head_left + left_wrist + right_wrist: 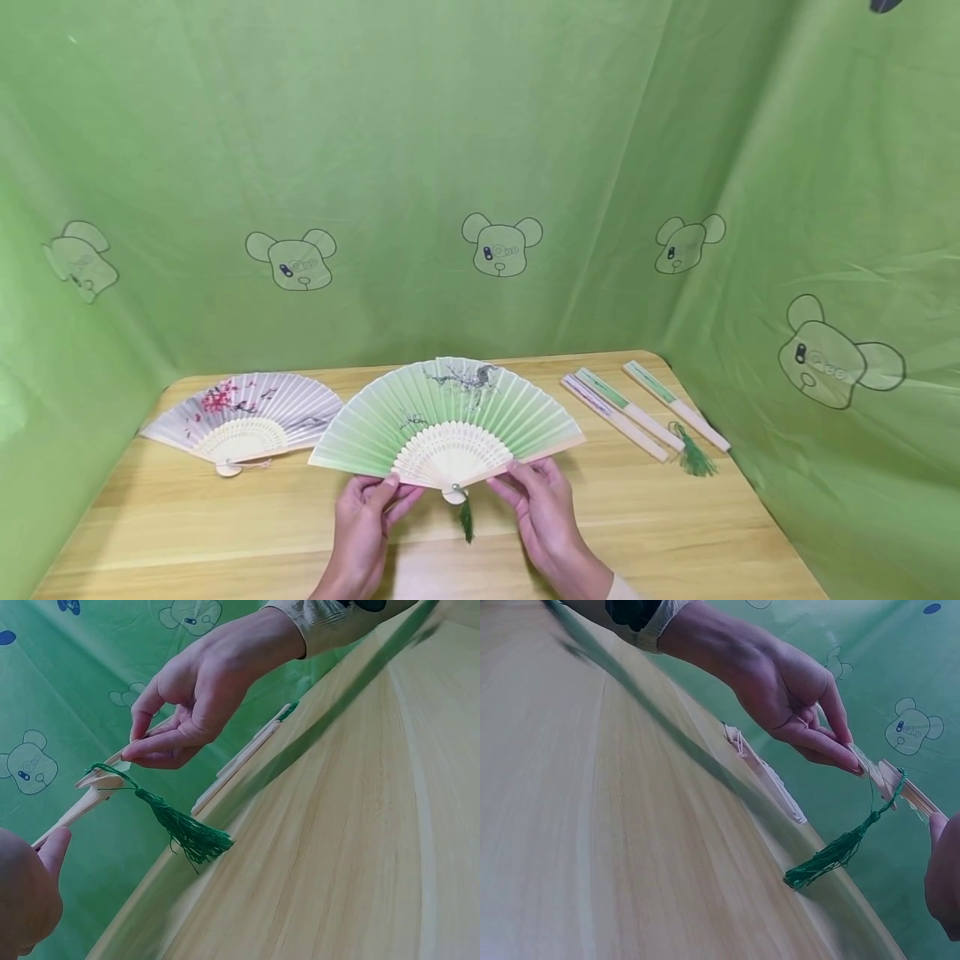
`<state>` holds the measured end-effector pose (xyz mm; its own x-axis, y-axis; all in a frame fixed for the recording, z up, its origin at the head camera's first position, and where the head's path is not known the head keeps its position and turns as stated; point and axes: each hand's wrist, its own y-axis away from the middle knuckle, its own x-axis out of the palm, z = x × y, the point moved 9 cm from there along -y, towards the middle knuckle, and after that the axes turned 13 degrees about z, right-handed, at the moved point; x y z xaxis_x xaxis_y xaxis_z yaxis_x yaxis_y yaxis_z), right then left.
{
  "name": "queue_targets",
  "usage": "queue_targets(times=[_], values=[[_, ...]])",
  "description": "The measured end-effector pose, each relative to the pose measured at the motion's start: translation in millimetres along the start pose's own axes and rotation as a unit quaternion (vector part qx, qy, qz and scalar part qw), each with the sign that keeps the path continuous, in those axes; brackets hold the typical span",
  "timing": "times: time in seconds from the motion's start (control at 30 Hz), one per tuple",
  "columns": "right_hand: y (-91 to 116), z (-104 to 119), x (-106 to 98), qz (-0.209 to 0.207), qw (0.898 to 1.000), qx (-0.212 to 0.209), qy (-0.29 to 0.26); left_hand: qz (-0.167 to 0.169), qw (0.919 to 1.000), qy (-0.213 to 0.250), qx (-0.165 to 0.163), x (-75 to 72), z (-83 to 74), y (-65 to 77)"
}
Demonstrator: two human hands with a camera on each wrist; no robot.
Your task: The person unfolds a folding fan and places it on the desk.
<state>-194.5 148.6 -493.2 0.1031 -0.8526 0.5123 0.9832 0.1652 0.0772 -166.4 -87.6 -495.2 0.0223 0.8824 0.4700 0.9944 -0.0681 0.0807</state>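
Observation:
A green folding fan (450, 408) with a dark branch print is spread wide above the table. My left hand (362, 525) pinches its left outer stick between thumb and fingers. On the opposite side, my right hand (546, 517) pinches the right outer stick the same way. The green tassel (467, 518) hangs from the pivot between both hands; the left wrist view shows the tassel (184, 825) dangling above the wood, and the right wrist view shows the tassel (832, 855) too. Most of the fan's printed face is hidden in both wrist views.
A spread grey-white fan (255, 417) with red blossoms lies on the left of the wooden table (225, 533). Several folded fans (637, 412) lie at the right, by a green tassel (693, 454). Green cloth (405, 167) with bear prints surrounds the table's back and sides.

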Motion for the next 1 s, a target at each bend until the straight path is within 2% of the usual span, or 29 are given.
queue_targets(times=[0.63,1.0], values=[[-0.1,-0.7,-3.9,-0.018,1.000,-0.006,-0.007,0.003,0.9995,0.030,0.002,3.2,3.6,1.3],[0.8,-4.2,-4.1,-0.046,0.999,-0.016,-0.022,0.003,0.9985,0.055,0.000,1.8,6.8,-0.2]])
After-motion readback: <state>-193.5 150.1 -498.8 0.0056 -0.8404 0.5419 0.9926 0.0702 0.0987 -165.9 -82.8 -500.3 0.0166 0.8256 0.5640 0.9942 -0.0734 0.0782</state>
